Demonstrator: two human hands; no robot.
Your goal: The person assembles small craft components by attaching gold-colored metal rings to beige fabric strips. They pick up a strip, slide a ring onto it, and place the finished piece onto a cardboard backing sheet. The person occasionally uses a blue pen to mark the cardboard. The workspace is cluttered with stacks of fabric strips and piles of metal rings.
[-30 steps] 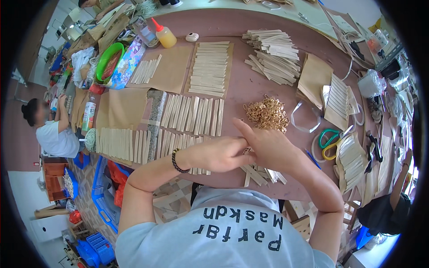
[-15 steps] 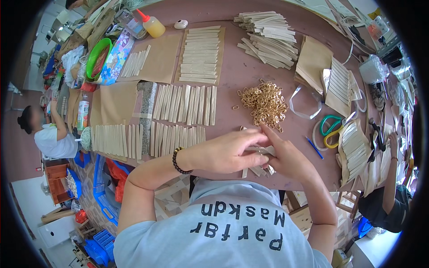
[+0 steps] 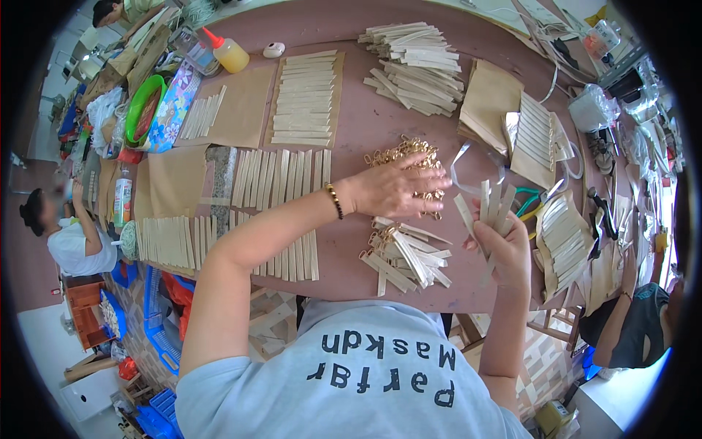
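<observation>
My left hand reaches across the table and lies palm-down on a heap of small gold metal rings, fingers spread over it. My right hand is raised near the table's front edge and grips a fan of several flat wooden sticks. Between the hands, a small pile of sticks with gold rings attached rests on the brown table.
Rows of wooden sticks lie on brown paper to the left, and a loose stack sits at the back. A yellow glue bottle, green bowl, scissors and bundles surround them. Other people sit at left and right.
My hands have come apart: the left has reached out onto the gold ring heap, the right has lifted away with a fan of sticks. The finished pile now lies uncovered.
</observation>
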